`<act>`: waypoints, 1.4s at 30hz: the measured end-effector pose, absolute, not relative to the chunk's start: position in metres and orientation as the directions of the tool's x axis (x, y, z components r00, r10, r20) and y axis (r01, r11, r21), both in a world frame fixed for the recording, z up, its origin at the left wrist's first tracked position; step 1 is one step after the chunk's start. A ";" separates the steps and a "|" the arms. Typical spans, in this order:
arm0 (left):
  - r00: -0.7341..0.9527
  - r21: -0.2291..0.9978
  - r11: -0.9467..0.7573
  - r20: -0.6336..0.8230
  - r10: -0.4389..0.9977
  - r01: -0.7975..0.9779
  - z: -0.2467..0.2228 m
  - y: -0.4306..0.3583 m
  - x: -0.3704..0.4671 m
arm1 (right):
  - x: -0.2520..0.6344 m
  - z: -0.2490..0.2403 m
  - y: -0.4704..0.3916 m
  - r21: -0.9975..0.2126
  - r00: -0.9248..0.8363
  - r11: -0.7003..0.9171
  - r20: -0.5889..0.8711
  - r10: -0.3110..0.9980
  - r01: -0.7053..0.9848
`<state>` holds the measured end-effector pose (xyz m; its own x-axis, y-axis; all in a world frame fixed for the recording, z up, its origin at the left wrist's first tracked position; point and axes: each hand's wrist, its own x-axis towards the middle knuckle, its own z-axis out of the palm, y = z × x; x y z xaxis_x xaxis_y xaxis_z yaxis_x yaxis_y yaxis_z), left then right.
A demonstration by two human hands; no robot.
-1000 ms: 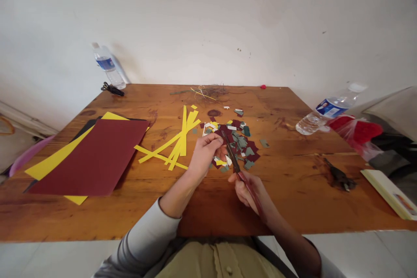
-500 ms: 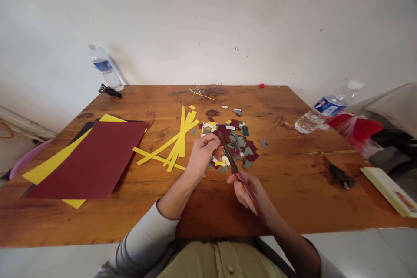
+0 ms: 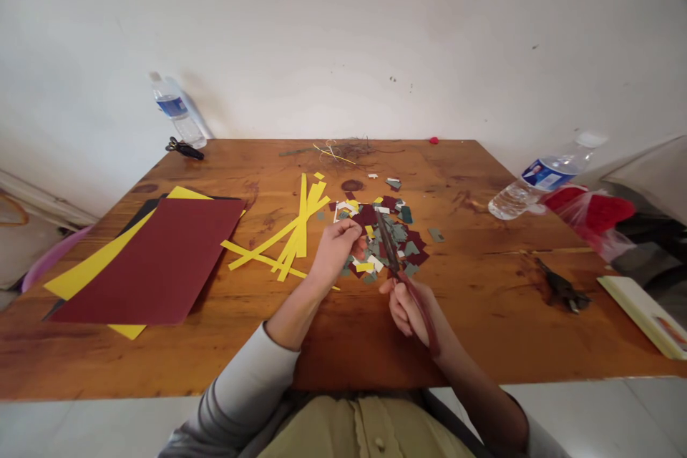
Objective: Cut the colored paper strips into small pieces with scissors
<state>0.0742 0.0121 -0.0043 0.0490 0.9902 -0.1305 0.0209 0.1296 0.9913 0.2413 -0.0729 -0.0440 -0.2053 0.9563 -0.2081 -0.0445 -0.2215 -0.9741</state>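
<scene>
My right hand (image 3: 413,311) is closed round the reddish handles of a pair of scissors (image 3: 389,243), whose dark blades point away over a pile of cut paper pieces (image 3: 397,230) in grey, maroon, white and yellow. Left of the blades, my left hand (image 3: 340,247) has thumb and fingertips pinched together at the pile's left edge; what it holds, if anything, is too small to make out. Yellow paper strips (image 3: 300,222) lie crossed beside that hand. Farther left, a maroon sheet (image 3: 155,261) rests on yellow and black sheets.
A water bottle (image 3: 179,114) and a black-handled item (image 3: 184,150) are at the back left. On the right are another bottle (image 3: 542,182), a black plug (image 3: 563,290) and a white-and-green box (image 3: 641,311). Thin twigs (image 3: 348,150) lie by the wall.
The scissors have shifted slightly right, away from my left hand, and a yellow piece now shows between blades and fingers. My left hand has barely moved and stays pinched.
</scene>
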 end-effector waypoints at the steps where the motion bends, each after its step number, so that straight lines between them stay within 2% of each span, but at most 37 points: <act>1: 0.009 0.978 0.055 -0.058 0.998 0.201 -0.008 0.013 0.075 | 0.243 -0.045 -0.073 -0.975 -0.188 -0.209 -0.193 0.963 -0.070; 3: 0.008 0.816 -0.124 0.144 0.990 0.564 -0.014 0.012 0.077 | 0.245 -0.045 -0.074 -0.974 -0.159 -0.198 -0.179 0.971 -0.113; 5: 0.108 0.583 -0.231 0.239 0.965 0.779 -0.021 0.010 0.081 | 0.246 -0.045 -0.074 -0.972 -0.158 -0.189 -0.166 0.973 -0.141; 7: 0.205 0.432 -0.259 0.169 0.964 0.864 -0.029 0.008 0.085 | 0.246 -0.044 -0.074 -0.973 -0.168 -0.181 -0.156 0.973 -0.146; 9: 0.265 0.358 -0.270 0.064 0.962 0.894 -0.035 0.006 0.088 | 0.245 -0.043 -0.075 -0.975 -0.178 -0.175 -0.150 0.973 -0.135; 12: 0.312 0.344 -0.304 0.033 0.949 0.888 -0.042 0.005 0.088 | 0.244 -0.042 -0.076 -0.977 -0.183 -0.186 -0.165 0.969 -0.104; 15: 0.296 0.373 -0.326 0.136 0.945 0.869 -0.040 0.006 0.086 | 0.243 -0.044 -0.079 -0.980 -0.194 -0.192 -0.177 0.965 -0.058; 18: 0.271 0.441 -0.360 0.254 0.929 0.822 -0.035 0.005 0.086 | 0.241 -0.047 -0.082 -0.991 -0.196 -0.128 -0.122 0.973 -0.022; 21: 0.265 0.502 -0.368 0.266 0.927 0.783 -0.030 0.004 0.085 | 0.241 -0.049 -0.082 -0.997 -0.205 -0.083 -0.082 0.975 0.006; 24: 0.198 0.488 -0.290 0.231 0.952 0.823 -0.027 0.008 0.077 | 0.242 -0.051 -0.081 -0.998 -0.189 -0.059 -0.054 0.980 -0.021; 27: 0.112 0.440 -0.209 0.236 0.965 0.873 -0.025 0.012 0.071 | 0.245 -0.055 -0.081 -0.995 -0.116 0.037 0.048 0.992 -0.093; 29: 0.134 0.404 -0.224 0.237 0.962 0.887 -0.023 0.012 0.074 | 0.246 -0.056 -0.082 -0.987 -0.087 0.106 0.118 0.989 -0.124; 32: 0.289 0.354 -0.333 0.172 0.942 0.874 -0.025 0.008 0.094 | 0.249 -0.057 -0.084 -0.974 -0.100 0.178 0.193 0.976 -0.137; 34: 0.330 0.323 -0.339 0.085 0.940 0.884 -0.028 0.005 0.110 | 0.250 -0.056 -0.085 -0.969 -0.118 0.223 0.234 0.965 -0.103; 39: 0.309 0.277 -0.277 -0.079 0.948 0.920 -0.035 0.010 0.127 | 0.251 -0.054 -0.087 -0.976 -0.191 0.218 0.218 0.957 -0.025; 42: 0.242 0.312 -0.209 -0.071 0.968 0.927 -0.029 0.026 0.120 | 0.249 -0.051 -0.086 -0.981 -0.205 0.188 0.192 0.960 -0.039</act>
<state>0.1202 0.0261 -0.0285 0.2419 0.9677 -0.0705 0.9269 -0.2090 0.3116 0.2495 -0.0864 -0.0514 -0.2047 0.9597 0.1923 -0.0386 0.1884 -0.9813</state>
